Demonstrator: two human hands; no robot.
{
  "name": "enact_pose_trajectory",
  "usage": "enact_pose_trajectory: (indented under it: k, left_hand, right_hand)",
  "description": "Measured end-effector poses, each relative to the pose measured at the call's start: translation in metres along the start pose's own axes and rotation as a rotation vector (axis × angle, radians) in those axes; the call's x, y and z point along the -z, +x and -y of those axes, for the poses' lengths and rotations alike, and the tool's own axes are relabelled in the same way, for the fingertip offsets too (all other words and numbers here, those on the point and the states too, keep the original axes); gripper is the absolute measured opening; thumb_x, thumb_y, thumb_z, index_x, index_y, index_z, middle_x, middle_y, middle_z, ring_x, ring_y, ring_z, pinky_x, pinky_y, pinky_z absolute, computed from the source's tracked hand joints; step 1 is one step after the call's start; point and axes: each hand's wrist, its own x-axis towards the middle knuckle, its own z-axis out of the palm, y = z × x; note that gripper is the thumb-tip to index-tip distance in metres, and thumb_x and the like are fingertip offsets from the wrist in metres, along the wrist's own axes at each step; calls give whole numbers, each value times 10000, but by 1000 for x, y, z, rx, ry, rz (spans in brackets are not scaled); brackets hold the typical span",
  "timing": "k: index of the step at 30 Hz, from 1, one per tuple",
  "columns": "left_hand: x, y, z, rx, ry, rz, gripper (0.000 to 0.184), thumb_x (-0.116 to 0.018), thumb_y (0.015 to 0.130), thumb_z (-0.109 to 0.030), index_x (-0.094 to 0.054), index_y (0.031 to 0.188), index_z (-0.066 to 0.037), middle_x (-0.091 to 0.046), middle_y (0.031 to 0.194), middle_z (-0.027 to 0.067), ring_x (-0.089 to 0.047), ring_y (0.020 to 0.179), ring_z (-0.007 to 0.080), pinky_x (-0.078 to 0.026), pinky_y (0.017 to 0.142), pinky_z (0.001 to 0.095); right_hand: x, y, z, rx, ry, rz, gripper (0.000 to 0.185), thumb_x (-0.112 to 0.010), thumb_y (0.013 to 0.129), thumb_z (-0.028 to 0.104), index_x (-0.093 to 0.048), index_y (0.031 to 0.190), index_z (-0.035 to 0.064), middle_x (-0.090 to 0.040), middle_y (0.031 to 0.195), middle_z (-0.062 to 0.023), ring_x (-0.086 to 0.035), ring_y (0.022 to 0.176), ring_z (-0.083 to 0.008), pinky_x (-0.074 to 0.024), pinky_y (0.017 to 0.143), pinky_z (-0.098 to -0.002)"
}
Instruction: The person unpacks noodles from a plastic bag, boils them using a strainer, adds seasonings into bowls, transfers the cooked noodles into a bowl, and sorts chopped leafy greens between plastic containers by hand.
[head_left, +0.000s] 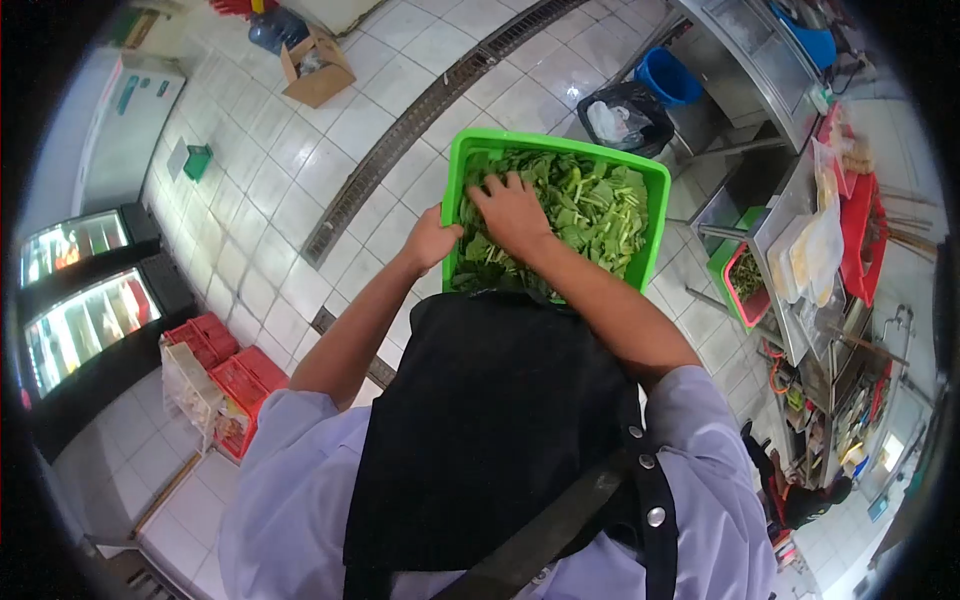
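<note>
A bright green plastic bin [657,215] full of cut leafy greens [600,205] is held in front of my body. My left hand [434,240] grips the bin's left wall, its fingers closed on the edge. Inside the bin, my right hand [510,212] rests on the leaves at the left side with its fingers spread apart. The fingertips touch the greens, and nothing is seen held in them.
A floor drain [400,140] crosses the tiles. A black trash bag [628,118] and blue bucket [668,76] stand beyond the bin. Metal tables [765,240] line the right; red crates [240,385] and fridges [95,320] the left. Another person [800,500] is at lower right.
</note>
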Motion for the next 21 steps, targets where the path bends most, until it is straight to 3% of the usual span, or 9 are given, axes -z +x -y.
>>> enact_pose_trajectory:
  k: [1,4,7,10,13,15,16,18,21]
  left_hand:
    - [-2,-3,-1,-11,-18,-19,423,-616,883,-17,-634,1303,32,-732,1112,133,-677,1033,224,-518,947,379]
    - [6,-5,-13,34,27,-32,441,-610,877,-9,-632,1316,35,-734,1131,141,-681,1043,229,-518,952,380]
    - [4,-3,-10,-26,38,-97,422,-588,871,-65,-647,1280,21,-752,1103,212,-718,1037,311,-528,941,422]
    - [3,5,-1,-67,11,-75,415,-595,874,-79,-654,1274,14,-754,1125,217,-719,1060,327,-525,951,433]
    - [2,6,-14,-54,50,-67,411,-612,868,-97,-660,1260,18,-753,1120,222,-715,1058,357,-525,951,443]
    - [1,11,-18,-119,61,-59,404,-608,870,-105,-663,1251,17,-749,1114,234,-714,1052,379,-527,945,452]
    - [1,13,-23,-102,88,-48,405,-610,884,-86,-652,1272,21,-745,1115,204,-706,1044,334,-525,946,433]
    - [1,14,-29,-59,140,-21,410,-613,912,-48,-630,1315,27,-735,1117,142,-689,1028,245,-521,947,397]
    - [-4,18,-31,-73,90,14,410,-603,903,-27,-631,1307,32,-730,1093,133,-688,1023,238,-523,944,387]
  right_hand:
    - [10,-7,-3,115,45,-36,336,-619,945,176,-710,1268,183,-654,1207,-125,-623,1172,-402,-556,964,-562]
    - [51,-17,-12,235,140,92,346,-651,916,129,-731,1248,187,-677,1189,-127,-654,1144,-393,-578,950,-486]
    - [97,-26,-30,185,249,67,372,-690,882,97,-736,1246,158,-695,1159,-138,-673,1133,-381,-575,962,-463]
    - [123,-23,-56,207,635,25,467,-787,805,85,-726,1266,112,-690,1124,-175,-676,1146,-336,-559,991,-440]
    - [122,-17,-66,-125,342,434,566,-812,797,131,-677,1347,117,-674,1226,-177,-659,1183,-373,-557,999,-462]
    - [109,-20,-60,-188,82,86,571,-778,862,199,-626,1409,141,-649,1284,-176,-640,1203,-406,-540,1016,-506]
    - [101,-21,-55,-217,-48,-83,575,-762,894,233,-600,1441,153,-637,1313,-176,-631,1212,-423,-532,1025,-529]
    - [92,-12,-44,-205,18,-74,748,-798,893,378,-489,1545,177,-583,1411,-174,-583,1284,-436,-509,1033,-596]
    - [71,-5,-19,-198,-49,-138,897,-841,844,461,-435,1596,188,-562,1462,-177,-548,1342,-437,-491,1053,-616]
